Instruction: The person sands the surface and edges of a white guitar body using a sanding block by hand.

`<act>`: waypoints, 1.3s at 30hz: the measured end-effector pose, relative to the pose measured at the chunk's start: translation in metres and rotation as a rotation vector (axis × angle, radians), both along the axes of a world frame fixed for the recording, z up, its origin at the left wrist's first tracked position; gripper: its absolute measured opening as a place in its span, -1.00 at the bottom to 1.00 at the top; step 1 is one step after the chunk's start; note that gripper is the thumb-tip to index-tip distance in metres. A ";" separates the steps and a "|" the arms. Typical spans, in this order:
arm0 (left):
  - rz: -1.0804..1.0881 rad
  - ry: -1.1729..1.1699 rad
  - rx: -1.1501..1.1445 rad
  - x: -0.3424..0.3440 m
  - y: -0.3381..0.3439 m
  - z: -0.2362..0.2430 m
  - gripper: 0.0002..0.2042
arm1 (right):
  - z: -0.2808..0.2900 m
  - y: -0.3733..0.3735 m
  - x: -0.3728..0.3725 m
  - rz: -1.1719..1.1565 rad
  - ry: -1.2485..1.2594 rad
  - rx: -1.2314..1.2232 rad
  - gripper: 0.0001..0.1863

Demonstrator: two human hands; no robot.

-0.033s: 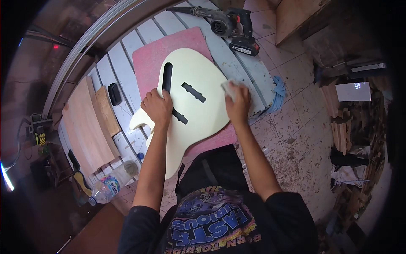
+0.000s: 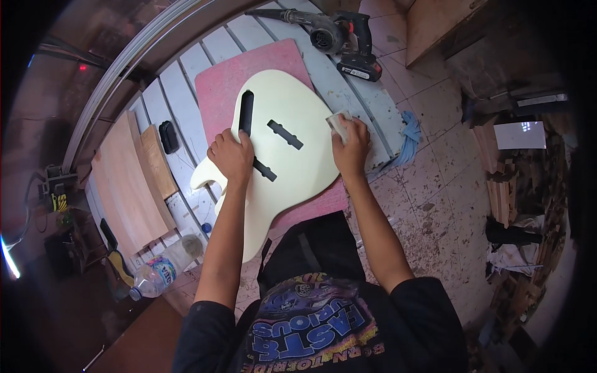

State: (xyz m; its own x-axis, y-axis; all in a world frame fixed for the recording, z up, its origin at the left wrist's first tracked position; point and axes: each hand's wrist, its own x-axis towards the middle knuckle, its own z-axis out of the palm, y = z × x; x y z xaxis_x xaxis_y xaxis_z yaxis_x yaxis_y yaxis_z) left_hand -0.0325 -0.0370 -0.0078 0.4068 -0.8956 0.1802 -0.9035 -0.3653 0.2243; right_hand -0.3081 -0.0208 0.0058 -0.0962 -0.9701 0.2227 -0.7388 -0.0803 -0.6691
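A cream-coloured electric guitar body (image 2: 301, 171) lies face up on a pink mat (image 2: 214, 81). Dark cut-outs show in its face: one long slot and two shorter ones. My left hand (image 2: 231, 155) holds the body by its left edge, beside the long slot, thumb on the face and fingers over the rim. At the right edge of the body, my right hand (image 2: 353, 146) grips a small pale sanding block (image 2: 336, 125). The block rests against the rim there; its underside is hidden.
The slatted table (image 2: 199, 62) carries a cordless blower (image 2: 329, 37) at the far right. Wooden boards (image 2: 130, 186), a black case (image 2: 168, 138) and a plastic bottle (image 2: 155, 276) are at left. A blue cloth (image 2: 409, 140) hangs off the right corner. Wood offcuts (image 2: 500, 199) line the floor's right side.
The sanding block and my right hand have shifted slightly along the right edge, and the block's flat face shows more clearly. My left hand and the guitar body stay in place.
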 end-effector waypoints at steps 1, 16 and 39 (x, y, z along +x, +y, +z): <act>-0.005 0.008 -0.011 0.002 -0.001 0.000 -0.60 | -0.005 0.000 0.002 -0.019 0.008 -0.074 -0.45; 0.006 -0.011 -0.017 0.000 -0.001 0.003 -0.63 | -0.035 0.058 0.012 0.000 0.038 -0.072 -0.44; 0.020 -0.012 0.046 -0.002 -0.003 0.007 -0.60 | -0.021 0.009 0.001 -0.007 -0.030 -0.022 -0.49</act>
State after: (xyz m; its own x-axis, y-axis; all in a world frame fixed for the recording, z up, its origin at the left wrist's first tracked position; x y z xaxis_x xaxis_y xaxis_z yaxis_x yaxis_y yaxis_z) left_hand -0.0340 -0.0396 -0.0009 0.4226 -0.8948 0.1440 -0.8985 -0.3927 0.1962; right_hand -0.3074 -0.0121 -0.0154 -0.1095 -0.9643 0.2411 -0.7192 -0.0906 -0.6889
